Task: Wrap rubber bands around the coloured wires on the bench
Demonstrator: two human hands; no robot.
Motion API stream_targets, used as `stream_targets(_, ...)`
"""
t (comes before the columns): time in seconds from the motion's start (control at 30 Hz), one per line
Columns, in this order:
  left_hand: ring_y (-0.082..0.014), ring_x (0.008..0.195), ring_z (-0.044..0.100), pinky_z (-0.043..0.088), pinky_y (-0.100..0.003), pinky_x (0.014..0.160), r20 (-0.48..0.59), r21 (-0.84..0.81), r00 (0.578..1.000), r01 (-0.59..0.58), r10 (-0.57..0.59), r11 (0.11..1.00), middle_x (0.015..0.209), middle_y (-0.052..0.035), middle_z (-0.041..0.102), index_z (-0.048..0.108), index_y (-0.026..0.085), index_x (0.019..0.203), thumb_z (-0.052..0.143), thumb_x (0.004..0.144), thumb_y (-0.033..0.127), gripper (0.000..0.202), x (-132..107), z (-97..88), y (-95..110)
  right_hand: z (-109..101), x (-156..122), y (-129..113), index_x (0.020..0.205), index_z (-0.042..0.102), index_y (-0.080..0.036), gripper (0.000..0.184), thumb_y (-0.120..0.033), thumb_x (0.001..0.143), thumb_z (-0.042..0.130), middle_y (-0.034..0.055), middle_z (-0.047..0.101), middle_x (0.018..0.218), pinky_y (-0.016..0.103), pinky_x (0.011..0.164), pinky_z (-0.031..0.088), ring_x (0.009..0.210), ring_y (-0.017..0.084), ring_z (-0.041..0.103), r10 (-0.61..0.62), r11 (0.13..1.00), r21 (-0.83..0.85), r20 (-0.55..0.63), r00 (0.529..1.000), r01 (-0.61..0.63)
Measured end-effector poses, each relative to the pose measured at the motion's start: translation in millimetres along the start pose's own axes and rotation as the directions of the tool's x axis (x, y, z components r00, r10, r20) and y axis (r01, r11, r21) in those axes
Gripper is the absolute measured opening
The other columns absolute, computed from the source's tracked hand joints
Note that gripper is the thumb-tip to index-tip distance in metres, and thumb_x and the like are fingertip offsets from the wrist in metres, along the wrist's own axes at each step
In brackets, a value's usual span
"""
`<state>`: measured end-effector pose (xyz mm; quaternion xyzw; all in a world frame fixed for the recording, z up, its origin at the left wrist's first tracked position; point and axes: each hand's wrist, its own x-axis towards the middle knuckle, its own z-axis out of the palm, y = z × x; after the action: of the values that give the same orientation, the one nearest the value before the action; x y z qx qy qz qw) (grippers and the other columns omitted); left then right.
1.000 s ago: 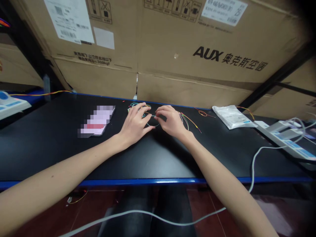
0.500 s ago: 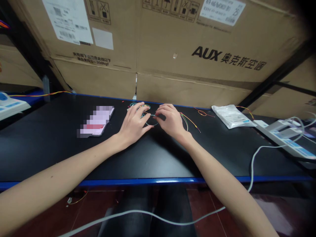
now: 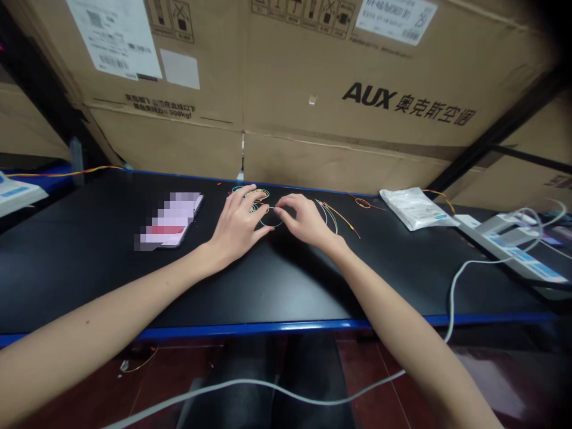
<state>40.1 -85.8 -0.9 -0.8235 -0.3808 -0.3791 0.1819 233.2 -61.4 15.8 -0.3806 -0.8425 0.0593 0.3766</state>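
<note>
black desk point(image 3: 89, 262); right hand point(image 3: 304, 221) seemingly pinches wire loop point(image 3: 272, 226) beside left hand point(image 3: 236, 223)

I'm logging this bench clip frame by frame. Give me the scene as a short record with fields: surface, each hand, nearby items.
Surface: black tabletop with blue front edge
Left hand: spread flat, fingertips on tangle of coloured wire coils
Right hand: fingertips pinched on thin pale wire loop between the hands
Right of hands: loose coloured wire strands, white plastic packet, white power strip
Left of hands: flat pink-and-white item, blurred
Behind: brown cardboard boxes
</note>
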Motion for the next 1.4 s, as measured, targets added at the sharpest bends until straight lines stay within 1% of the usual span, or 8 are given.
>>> stream_targets(0.17,-0.0355,0.128,0.050,0.046,-0.055,0.101,-0.006,-0.004,1.000,0.009,-0.010,1.000,0.123,-0.0146,0.063,0.071,0.018,0.103,0.078,0.075,0.027,0.029,1,0.2,1,4,-2,0,0.090,0.067,-0.021,0.007,-0.021,0.083,0.068,0.0083,0.068,0.102,0.042,0.093,0.048,0.102,0.024,0.059,-0.088,0.992,-0.099,-0.110,0.990,0.077)
stream_targets(0.4,-0.0360,0.129,0.049,0.046,-0.056,0.102,0.016,-0.016,1.000,-0.003,0.003,1.000,0.123,-0.0165,0.064,0.071,0.017,0.105,0.074,0.079,0.022,0.027,1,-2.8,3,7,-2,-1,0.081,0.068,-0.020,0.006,-0.018,0.086,0.065,0.0082,0.069,0.096,0.040,0.091,0.050,0.098,0.023,0.059,-0.093,0.995,-0.057,-0.148,0.985,0.086)
stream_targets(0.57,-0.0365,0.129,0.049,0.045,-0.058,0.102,0.031,-0.049,0.999,0.014,-0.013,0.999,0.123,-0.0153,0.064,0.070,0.019,0.107,0.075,0.077,0.019,0.030,2,-5.1,3,3,0,-3,0.080,0.073,-0.021,0.011,-0.020,0.086,0.063,0.0072,0.072,0.095,0.040,0.090,0.051,0.095,0.022,0.064,-0.033,0.998,0.047,-0.105,0.994,0.038)
stream_targets(0.7,-0.0362,0.129,0.049,0.045,-0.056,0.103,0.025,-0.026,1.000,-0.009,0.010,1.000,0.123,-0.0161,0.063,0.070,0.017,0.106,0.074,0.079,0.022,0.028,2,-5.0,3,-2,1,-4,0.078,0.072,-0.020,0.021,-0.022,0.091,0.055,0.0049,0.073,0.090,0.035,0.085,0.051,0.088,0.019,0.067,-0.001,0.986,0.168,0.036,0.999,-0.005)
stream_targets(0.77,-0.0362,0.129,0.048,0.045,-0.056,0.103,0.022,-0.039,1.000,-0.007,0.008,0.999,0.123,-0.0167,0.063,0.071,0.017,0.107,0.075,0.078,0.023,0.029,2,-4.2,3,-2,1,-3,0.079,0.070,-0.019,0.023,-0.023,0.093,0.052,0.0045,0.072,0.088,0.033,0.082,0.051,0.085,0.018,0.067,0.012,0.986,0.164,0.075,0.997,-0.024)
stream_targets(0.97,-0.0370,0.129,0.049,0.045,-0.058,0.102,0.021,-0.076,0.999,0.028,-0.027,0.997,0.123,-0.0159,0.064,0.072,0.019,0.106,0.077,0.076,0.023,0.032,2,-2.1,3,5,-3,-2,0.089,0.066,-0.021,0.007,-0.025,0.084,0.067,0.0080,0.069,0.100,0.040,0.089,0.049,0.098,0.024,0.061,-0.028,0.993,-0.113,-0.118,0.993,0.015)
stream_targets(1.27,-0.0360,0.128,0.049,0.045,-0.055,0.102,0.025,-0.020,1.000,0.003,-0.002,1.000,0.122,-0.0159,0.064,0.070,0.016,0.108,0.073,0.081,0.025,0.029,1,-3.6,4,8,-4,-6,0.081,0.064,-0.022,0.006,-0.020,0.086,0.064,0.0069,0.067,0.097,0.038,0.085,0.052,0.093,0.022,0.062,-0.079,0.992,-0.112,-0.217,0.973,0.055)
stream_targets(1.4,-0.0365,0.128,0.049,0.046,-0.055,0.101,0.029,-0.019,0.999,-0.016,0.017,1.000,0.122,-0.0177,0.064,0.069,0.014,0.109,0.073,0.081,0.023,0.030,0,-3.3,5,8,-3,-8,0.076,0.064,-0.022,0.009,-0.021,0.084,0.067,0.0060,0.068,0.093,0.037,0.084,0.052,0.091,0.021,0.064,-0.009,1.000,-0.009,-0.204,0.979,0.008)
